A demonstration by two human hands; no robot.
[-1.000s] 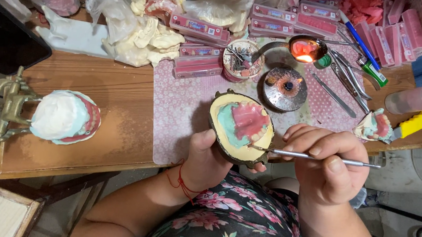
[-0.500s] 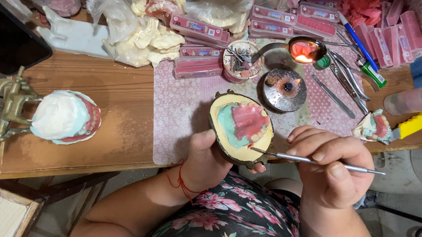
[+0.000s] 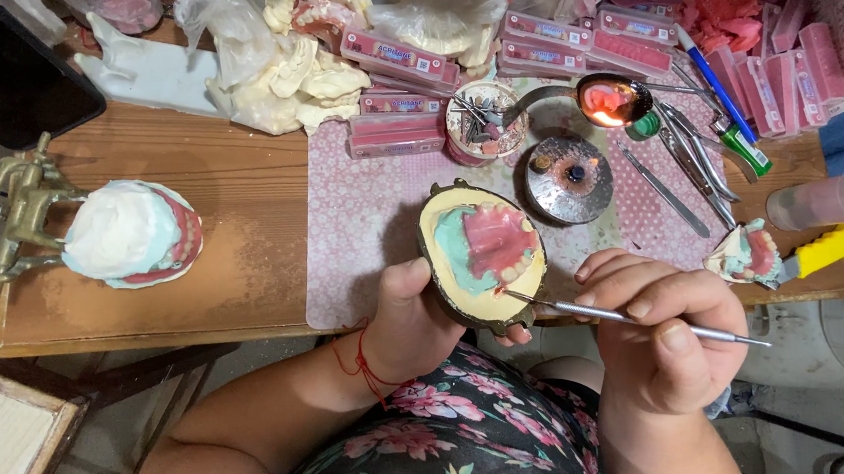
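Observation:
My left hand (image 3: 414, 319) grips a round brass dental flask (image 3: 482, 255) from below; inside it lies a yellowish and green plaster cast with a pink wax denture base. My right hand (image 3: 670, 332) pinches a thin metal carving instrument (image 3: 626, 318) like a pen, its tip touching the cast's lower right edge. Both hands hover over the table's front edge, above my floral-patterned lap.
A brass articulator with a white plaster model (image 3: 126, 232) stands at the left. A spoon of glowing wax (image 3: 605, 101) sits over a round metal burner (image 3: 567, 178). Pink tooth-card boxes (image 3: 391, 114), metal tools (image 3: 695, 153), another small cast (image 3: 748, 253), a yellow-handled knife (image 3: 823, 248).
The right hand has shifted slightly, sliding the instrument tip a little along the cast's lower edge. The flask stays in the same place.

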